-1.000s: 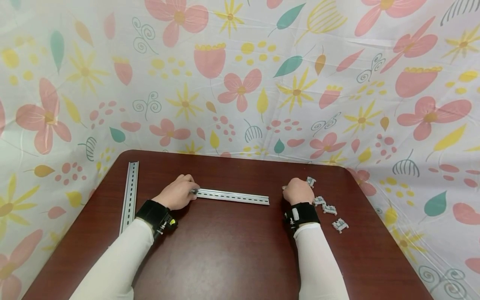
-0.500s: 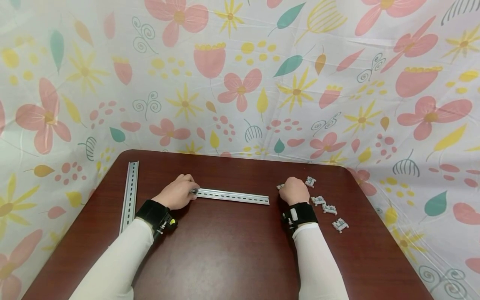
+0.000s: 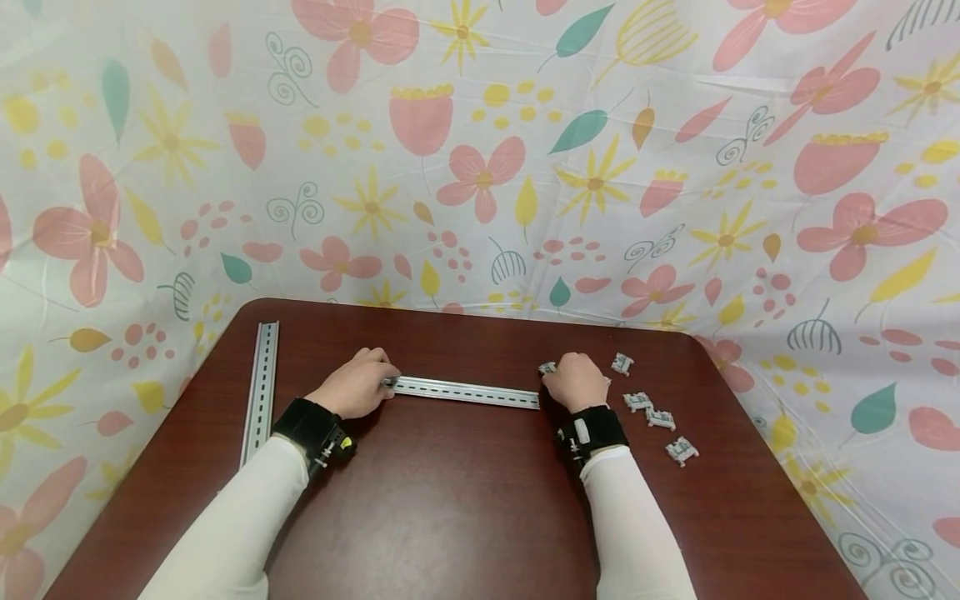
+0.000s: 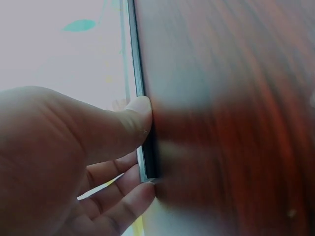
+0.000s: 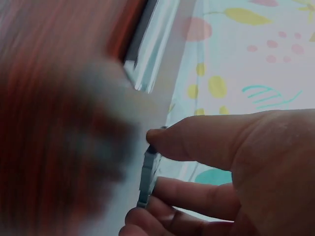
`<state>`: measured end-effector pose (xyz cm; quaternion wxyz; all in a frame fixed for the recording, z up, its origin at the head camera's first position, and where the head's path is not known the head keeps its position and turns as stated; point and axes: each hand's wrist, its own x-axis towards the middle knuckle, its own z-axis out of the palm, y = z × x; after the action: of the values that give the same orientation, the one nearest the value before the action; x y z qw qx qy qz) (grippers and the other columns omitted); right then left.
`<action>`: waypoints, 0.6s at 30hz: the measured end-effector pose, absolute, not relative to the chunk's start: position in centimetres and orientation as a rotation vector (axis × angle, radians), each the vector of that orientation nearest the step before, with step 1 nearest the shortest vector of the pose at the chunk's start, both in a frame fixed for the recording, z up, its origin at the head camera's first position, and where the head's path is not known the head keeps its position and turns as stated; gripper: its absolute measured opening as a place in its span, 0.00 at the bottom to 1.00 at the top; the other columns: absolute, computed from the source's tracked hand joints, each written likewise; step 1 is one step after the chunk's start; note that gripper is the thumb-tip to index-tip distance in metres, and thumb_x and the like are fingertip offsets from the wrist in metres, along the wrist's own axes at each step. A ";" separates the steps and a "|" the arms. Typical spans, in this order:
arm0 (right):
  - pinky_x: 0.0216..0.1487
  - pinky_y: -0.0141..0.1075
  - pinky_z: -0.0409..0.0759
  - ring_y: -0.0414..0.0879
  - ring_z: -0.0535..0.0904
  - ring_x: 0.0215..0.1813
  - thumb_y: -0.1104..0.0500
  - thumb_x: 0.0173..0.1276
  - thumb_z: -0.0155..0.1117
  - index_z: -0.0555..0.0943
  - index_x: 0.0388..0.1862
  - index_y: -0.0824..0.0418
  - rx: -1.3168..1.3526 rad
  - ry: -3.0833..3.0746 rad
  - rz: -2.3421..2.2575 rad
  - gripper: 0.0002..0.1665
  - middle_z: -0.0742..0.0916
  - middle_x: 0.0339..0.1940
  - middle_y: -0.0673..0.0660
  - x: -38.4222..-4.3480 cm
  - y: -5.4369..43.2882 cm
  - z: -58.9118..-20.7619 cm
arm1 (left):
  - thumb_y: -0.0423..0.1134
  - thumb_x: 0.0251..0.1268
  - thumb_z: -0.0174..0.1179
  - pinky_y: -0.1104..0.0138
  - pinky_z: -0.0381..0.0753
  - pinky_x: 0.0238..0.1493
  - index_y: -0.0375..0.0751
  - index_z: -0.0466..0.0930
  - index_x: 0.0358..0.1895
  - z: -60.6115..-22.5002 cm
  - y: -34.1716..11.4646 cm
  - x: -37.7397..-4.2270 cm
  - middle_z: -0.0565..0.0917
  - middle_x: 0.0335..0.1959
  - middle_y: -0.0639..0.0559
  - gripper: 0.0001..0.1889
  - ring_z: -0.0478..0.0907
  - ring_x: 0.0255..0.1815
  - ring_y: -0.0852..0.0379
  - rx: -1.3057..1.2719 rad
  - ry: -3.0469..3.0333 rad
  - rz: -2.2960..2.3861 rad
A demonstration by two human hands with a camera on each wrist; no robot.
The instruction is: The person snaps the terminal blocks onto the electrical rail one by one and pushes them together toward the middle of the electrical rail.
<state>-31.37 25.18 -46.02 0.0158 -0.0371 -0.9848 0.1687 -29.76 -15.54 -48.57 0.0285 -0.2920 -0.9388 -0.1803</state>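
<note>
My left hand point(image 3: 356, 385) holds the left end of a slotted metal DIN rail point(image 3: 465, 392) that lies crosswise on the brown table. In the left wrist view, the thumb presses the near edge of the rail point(image 4: 138, 64) and the fingers reach round its far side. My right hand point(image 3: 576, 382) is just off the rail's right end. Between its thumb and fingers it pinches a small grey terminal block point(image 5: 147, 174), seen edge-on in the right wrist view. In the head view, part of that block pokes out left of the knuckles.
A second slotted rail point(image 3: 260, 387) lies lengthwise at the table's left side, partly behind the left forearm. Several loose grey blocks point(image 3: 681, 451) are scattered right of my right hand. A flower-printed cloth point(image 3: 480, 250) hangs behind the table point(image 3: 450, 517).
My right hand has moved left toward the rail's right end, carrying the terminal block. A loose block behind it now partly shows. The left hand and rail stay in place.
</note>
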 end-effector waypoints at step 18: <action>0.50 0.55 0.86 0.58 0.86 0.44 0.54 0.77 0.73 0.92 0.54 0.67 0.142 -2.922 0.631 0.18 0.88 0.56 0.66 -30.6 21.6 -46.0 | 0.30 0.80 0.63 0.57 0.75 0.47 0.41 0.90 0.45 -48.4 -14.7 -29.3 0.77 0.42 0.49 0.06 0.68 0.43 0.49 -0.876 -2.901 -0.435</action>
<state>-30.63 21.62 -46.05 0.0746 0.0475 -0.9736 0.2103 -29.29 -14.71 -48.36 0.0400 -0.2860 -0.9468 -0.1420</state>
